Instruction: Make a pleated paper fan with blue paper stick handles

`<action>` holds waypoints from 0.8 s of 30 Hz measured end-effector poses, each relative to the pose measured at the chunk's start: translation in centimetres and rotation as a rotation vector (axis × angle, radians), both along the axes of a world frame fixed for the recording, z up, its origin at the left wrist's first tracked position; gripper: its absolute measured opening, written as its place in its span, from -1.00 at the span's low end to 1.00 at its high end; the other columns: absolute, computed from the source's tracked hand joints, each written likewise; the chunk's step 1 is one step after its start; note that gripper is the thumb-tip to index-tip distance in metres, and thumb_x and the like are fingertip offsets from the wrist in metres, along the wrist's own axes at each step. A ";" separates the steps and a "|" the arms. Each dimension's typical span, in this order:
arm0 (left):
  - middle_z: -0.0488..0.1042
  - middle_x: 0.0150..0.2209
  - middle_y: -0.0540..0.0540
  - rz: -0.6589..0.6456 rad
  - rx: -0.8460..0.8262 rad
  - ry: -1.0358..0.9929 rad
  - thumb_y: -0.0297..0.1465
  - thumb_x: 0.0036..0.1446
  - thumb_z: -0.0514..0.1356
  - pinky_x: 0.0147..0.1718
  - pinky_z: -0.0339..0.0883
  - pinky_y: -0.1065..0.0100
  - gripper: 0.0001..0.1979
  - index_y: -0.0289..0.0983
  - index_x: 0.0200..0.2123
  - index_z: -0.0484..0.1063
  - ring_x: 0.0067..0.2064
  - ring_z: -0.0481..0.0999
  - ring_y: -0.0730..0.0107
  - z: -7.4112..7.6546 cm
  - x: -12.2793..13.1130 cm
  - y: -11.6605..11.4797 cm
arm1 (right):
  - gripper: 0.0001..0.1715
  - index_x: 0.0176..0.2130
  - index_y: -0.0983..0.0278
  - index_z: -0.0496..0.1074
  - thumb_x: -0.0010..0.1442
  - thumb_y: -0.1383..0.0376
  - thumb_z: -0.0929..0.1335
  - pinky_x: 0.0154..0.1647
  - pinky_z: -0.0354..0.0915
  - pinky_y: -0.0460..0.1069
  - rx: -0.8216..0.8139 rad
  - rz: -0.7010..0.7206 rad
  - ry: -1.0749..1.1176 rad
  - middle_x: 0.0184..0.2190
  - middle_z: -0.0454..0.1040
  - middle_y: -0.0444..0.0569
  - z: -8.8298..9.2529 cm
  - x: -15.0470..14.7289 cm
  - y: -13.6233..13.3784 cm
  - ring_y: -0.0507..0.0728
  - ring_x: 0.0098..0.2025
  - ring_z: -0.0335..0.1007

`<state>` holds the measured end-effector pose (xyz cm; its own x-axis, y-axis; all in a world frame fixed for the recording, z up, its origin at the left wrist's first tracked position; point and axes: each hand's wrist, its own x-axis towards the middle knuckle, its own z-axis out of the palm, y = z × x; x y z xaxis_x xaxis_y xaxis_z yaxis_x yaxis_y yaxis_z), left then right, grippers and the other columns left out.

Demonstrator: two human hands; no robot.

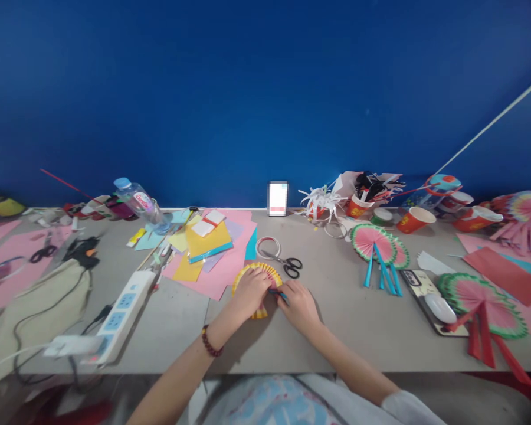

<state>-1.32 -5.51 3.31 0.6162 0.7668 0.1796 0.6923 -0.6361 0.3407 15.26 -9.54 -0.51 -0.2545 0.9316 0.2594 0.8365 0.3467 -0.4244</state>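
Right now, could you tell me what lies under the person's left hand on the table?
The left hand presses on a yellow pleated paper fan, partly pink, lying on the table. The fan's middle is covered by the hand.

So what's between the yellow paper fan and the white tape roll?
Black scissors lie between the fan and roll, seen in the head view.

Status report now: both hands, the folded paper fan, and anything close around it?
Left hand pressing on yellow pleated paper fan. Right hand pinching its blue stick. Scissors and tape ring just behind, apart.
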 end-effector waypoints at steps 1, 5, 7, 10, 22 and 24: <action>0.47 -0.37 -0.08 0.007 -0.003 -0.010 -0.55 0.08 0.11 -0.23 0.24 0.17 -0.82 -0.21 -0.38 0.47 -0.23 0.38 0.18 -0.1 0.0 0.0 | -0.83 -0.31 0.24 0.45 0.13 0.44 0.29 -0.24 0.20 -0.02 0.001 0.000 -0.004 -0.34 0.44 -0.01 0.0 0.0 0.0 0.15 -0.25 0.32; 0.49 -0.38 -0.07 0.036 -0.025 -0.065 -0.52 0.12 0.08 -0.23 0.24 0.17 -0.79 -0.18 -0.37 0.49 -0.24 0.40 0.18 -0.6 -0.1 -0.2 | -0.84 -0.31 0.25 0.45 0.16 0.43 0.28 -0.24 0.20 0.00 0.006 0.006 0.010 -0.33 0.45 0.01 -0.1 0.3 -0.1 0.16 -0.25 0.32; 0.49 -0.38 -0.06 0.045 -0.027 -0.060 -0.51 0.13 0.08 -0.22 0.24 0.18 -0.79 -0.17 -0.37 0.49 -0.23 0.40 0.19 -0.8 -0.1 -0.3 | -0.85 -0.32 0.25 0.46 0.17 0.41 0.29 -0.22 0.21 0.00 0.003 0.018 0.036 -0.35 0.46 0.00 -0.3 0.5 0.0 0.17 -0.25 0.32; 0.49 -0.39 -0.05 0.063 -0.020 -0.051 -0.51 0.13 0.08 -0.21 0.23 0.19 -0.80 -0.18 -0.38 0.49 -0.24 0.40 0.21 -1.0 -0.1 -0.4 | -0.86 -0.33 0.25 0.47 0.19 0.40 0.30 -0.20 0.22 0.01 -0.004 0.024 0.098 -0.37 0.48 -0.02 -0.8 0.8 0.1 0.16 -0.26 0.34; 0.48 -0.38 -0.09 0.052 -0.030 -0.014 -0.53 0.11 0.10 -0.23 0.26 0.21 -0.84 -0.25 -0.40 0.48 -0.25 0.41 0.21 -1.0 -0.2 -0.6 | -0.93 -0.26 0.23 0.41 0.17 0.31 0.35 -0.28 0.16 -0.02 -0.034 -0.052 0.056 -0.40 0.50 -0.05 0.2 1.4 0.4 0.17 -0.28 0.37; 0.48 -0.39 -0.08 0.057 -0.041 -0.038 -0.54 0.11 0.11 -0.23 0.25 0.23 -0.83 -0.24 -0.40 0.48 -0.25 0.41 0.23 -0.9 -0.2 -0.6 | -0.95 -0.28 0.23 0.42 0.18 0.30 0.35 -0.28 0.12 -0.01 -0.003 -0.037 0.013 -0.38 0.51 -0.04 0.3 1.5 0.5 0.18 -0.27 0.36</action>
<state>-1.56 -6.13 2.38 0.5648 0.8076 0.1694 0.7131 -0.5810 0.3924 16.71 -9.05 -0.20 -0.2164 0.9410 0.2601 0.8430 0.3145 -0.4364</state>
